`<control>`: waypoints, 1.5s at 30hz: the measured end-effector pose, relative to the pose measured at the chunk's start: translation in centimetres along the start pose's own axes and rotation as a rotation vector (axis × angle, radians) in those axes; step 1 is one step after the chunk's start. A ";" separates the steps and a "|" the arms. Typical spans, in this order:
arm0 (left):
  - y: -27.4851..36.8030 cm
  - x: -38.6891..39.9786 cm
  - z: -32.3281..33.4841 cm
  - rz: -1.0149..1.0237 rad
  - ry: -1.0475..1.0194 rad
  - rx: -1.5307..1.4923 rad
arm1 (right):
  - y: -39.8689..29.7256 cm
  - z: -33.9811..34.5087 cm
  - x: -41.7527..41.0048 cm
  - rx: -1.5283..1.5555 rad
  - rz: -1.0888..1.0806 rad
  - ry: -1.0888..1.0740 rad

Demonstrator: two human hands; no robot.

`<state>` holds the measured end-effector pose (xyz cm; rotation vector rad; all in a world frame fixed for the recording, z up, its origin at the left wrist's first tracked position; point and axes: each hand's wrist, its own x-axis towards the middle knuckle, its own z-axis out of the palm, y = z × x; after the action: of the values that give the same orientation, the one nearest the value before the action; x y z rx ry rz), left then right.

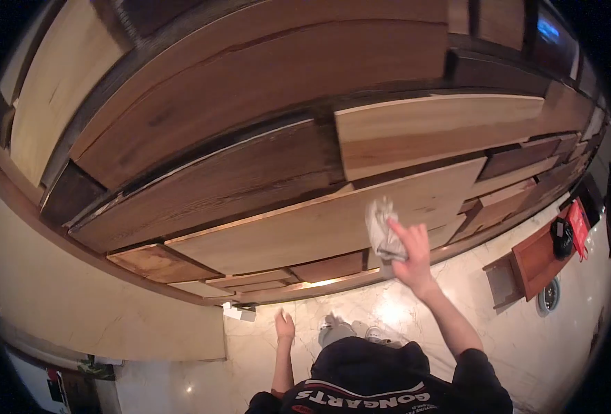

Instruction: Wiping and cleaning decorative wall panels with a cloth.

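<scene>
A crumpled light grey cloth [386,233] is held in my right hand [413,253]. The cloth is pressed to a long pale wooden panel [295,222], part of a wall of wood panels in several tones and depths. Its top end is slightly blurred. Above this spot, a lighter striped panel [435,134] juts out, next to a dark brown grained board [207,191]. My left hand [285,327] hangs low near my body, away from the wall, with nothing seen in it and the fingers loosely parted.
A reddish wooden stool or small table [541,259] stands at right, bearing a black item [562,239] and a red bag [577,227]. Near it on the marble floor [455,305] is a round bowl-like object [549,296]. A small white box [239,312] sits by the wall's base.
</scene>
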<state>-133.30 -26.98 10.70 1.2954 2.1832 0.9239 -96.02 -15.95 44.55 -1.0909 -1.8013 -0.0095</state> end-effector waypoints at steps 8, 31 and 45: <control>35.9 3.5 -9.5 0.574 0.193 -0.480 | -2.0 -7.4 14.6 -0.123 -0.184 0.247; 37.6 9.2 -16.3 0.203 -0.703 -1.221 | -6.9 -4.1 19.7 -0.043 0.057 0.207; 30.1 7.2 -12.9 -0.094 -0.839 -1.193 | -7.5 -7.7 18.7 -0.366 0.317 0.212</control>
<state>-127.33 -14.61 41.26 0.7109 0.7520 1.0766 -97.40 -11.43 65.61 -1.5646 -1.4537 -0.2636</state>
